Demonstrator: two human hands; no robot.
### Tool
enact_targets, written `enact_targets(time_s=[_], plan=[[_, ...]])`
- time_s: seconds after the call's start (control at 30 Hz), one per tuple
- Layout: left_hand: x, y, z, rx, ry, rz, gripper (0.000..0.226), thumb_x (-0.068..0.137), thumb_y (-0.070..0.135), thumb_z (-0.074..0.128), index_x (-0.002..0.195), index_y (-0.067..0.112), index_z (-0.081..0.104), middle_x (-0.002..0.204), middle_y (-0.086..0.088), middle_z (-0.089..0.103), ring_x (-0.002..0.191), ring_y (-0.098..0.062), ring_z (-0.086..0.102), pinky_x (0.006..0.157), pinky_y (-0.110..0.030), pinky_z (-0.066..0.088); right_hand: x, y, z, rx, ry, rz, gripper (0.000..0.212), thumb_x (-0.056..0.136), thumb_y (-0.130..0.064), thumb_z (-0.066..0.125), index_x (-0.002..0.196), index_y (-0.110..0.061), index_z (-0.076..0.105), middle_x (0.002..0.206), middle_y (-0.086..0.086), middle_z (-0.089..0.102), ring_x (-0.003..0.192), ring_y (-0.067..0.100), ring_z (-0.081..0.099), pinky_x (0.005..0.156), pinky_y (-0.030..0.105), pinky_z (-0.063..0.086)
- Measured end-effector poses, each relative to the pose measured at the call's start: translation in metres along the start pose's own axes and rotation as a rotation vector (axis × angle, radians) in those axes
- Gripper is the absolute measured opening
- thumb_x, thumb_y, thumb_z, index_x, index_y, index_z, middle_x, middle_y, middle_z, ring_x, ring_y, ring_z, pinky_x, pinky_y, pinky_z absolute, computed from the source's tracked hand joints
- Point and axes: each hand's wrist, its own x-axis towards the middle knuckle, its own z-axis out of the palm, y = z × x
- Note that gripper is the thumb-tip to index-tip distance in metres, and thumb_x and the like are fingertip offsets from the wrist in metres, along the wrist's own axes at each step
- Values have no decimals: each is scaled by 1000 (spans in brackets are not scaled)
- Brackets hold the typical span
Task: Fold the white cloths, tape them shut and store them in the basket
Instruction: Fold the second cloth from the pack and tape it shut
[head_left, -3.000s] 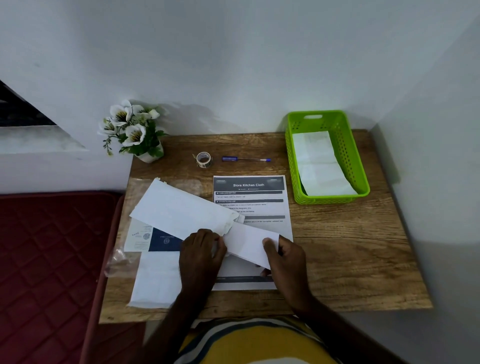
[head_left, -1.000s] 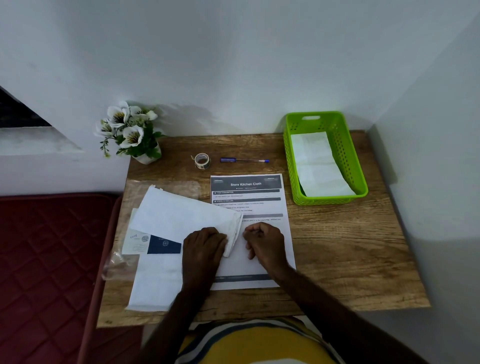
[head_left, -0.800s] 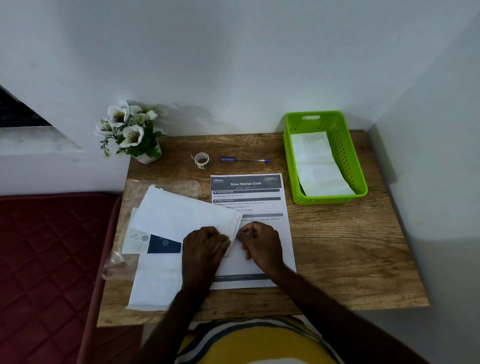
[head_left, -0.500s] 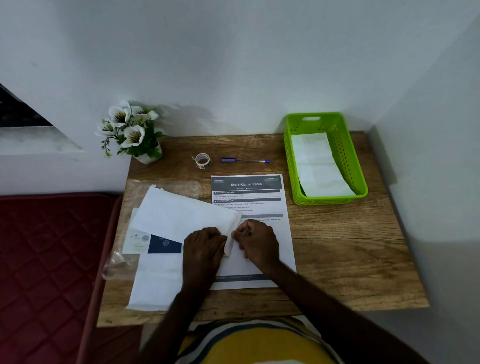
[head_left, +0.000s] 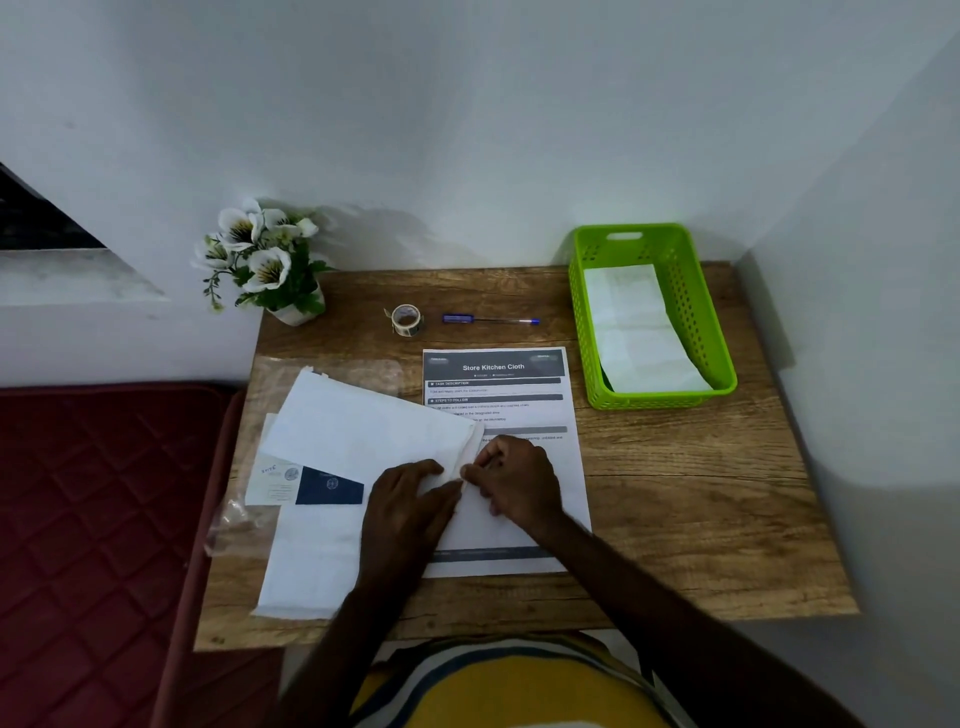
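A folded white cloth (head_left: 363, 426) lies slantwise on the wooden table (head_left: 701, 509), left of centre. My left hand (head_left: 408, 501) presses flat on its near right end. My right hand (head_left: 517, 480) pinches the cloth's right edge with its fingertips. Another white cloth (head_left: 311, 566) lies flat near the front left edge. The green basket (head_left: 691, 312) at the back right holds folded white cloths (head_left: 639, 332). A small roll of tape (head_left: 406, 318) stands at the back, apart from both hands.
A printed instruction sheet (head_left: 509, 395) lies mid-table under my right hand. A blue pen (head_left: 491, 320) lies beside the tape. A pot of white flowers (head_left: 265, 265) stands at the back left. A dark card and clear wrapper (head_left: 311, 486) lie left. A red mattress (head_left: 88, 509) adjoins the table's left side.
The cloth's right end, stretched out three seconds ago, has been folded over to the left. My right hand moved left with it and now pinches the folded edge; my left hand stayed.
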Motion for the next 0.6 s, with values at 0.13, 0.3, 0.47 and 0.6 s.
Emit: enact_targets(time_s=[0.13,0.3,0.47,0.6], plan=[[1,-1,0,-3,-10,-21,32,99,41,58,107,21,82,125,-7,70,116,-28,63,98,-37,48,-1,-2,-1,-32,0,32,27,76,-41,87,74,-22,67,60,-2,71,46,14,67,57,36,61],[-3,-5,3,46,-26,7,33,99,42,56,108,24,82,127,-8,70,117,-31,63,94,-42,53,1,-12,-6,-5,-25,116,34,77,-44,85,73,-17,65,54,-3,70,41,12,66,57,29,59],[-3,-6,5,53,-53,-3,31,99,42,57,112,25,80,131,-7,68,121,-30,60,95,-44,53,10,-18,-9,-44,10,148,40,76,-51,85,75,-16,65,51,-2,69,42,10,67,63,30,61],[-4,-5,2,54,-49,3,32,100,43,56,114,26,80,131,-5,67,121,-27,59,95,-39,51,24,-18,-9,-75,80,193,51,65,-66,82,69,-18,64,48,-4,67,45,13,68,66,35,62]])
